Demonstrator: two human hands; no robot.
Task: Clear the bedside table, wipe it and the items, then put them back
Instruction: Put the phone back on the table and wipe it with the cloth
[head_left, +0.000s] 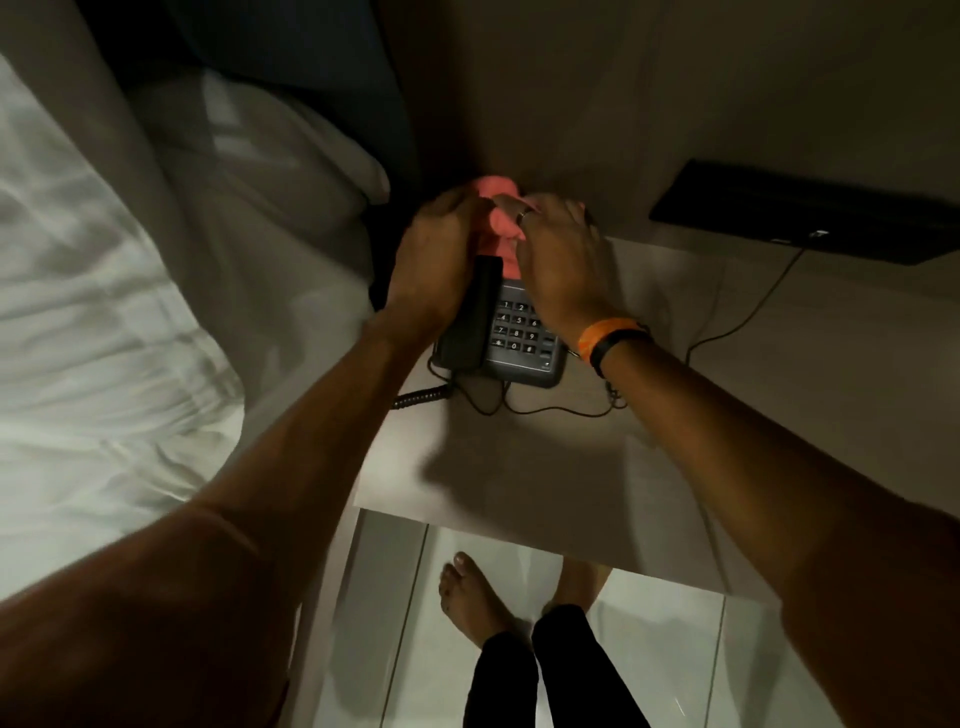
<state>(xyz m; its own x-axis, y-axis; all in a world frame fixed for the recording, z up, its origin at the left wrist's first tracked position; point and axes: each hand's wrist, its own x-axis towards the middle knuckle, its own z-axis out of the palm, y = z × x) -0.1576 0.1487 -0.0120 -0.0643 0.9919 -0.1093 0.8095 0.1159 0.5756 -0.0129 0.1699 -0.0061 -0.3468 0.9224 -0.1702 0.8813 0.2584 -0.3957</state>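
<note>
A dark grey desk telephone (522, 338) with a number keypad sits at the back left of the beige bedside table (519, 467). Its black handset (475, 317) lies in the cradle on its left side. A pink cloth (501, 215) is bunched over the phone's far end. My left hand (434, 260) grips the top of the handset and touches the cloth. My right hand (563, 265), with a ring and an orange wristband, presses the cloth from the right above the keypad. The phone's far end is hidden under hands and cloth.
A coiled cord (421, 397) and thin black cables (550, 410) trail over the table in front of the phone. A flat black device (810, 213) lies at the back right with a cable. The white bed (130, 312) borders the left. Tiled floor (649, 649) and my bare feet are below.
</note>
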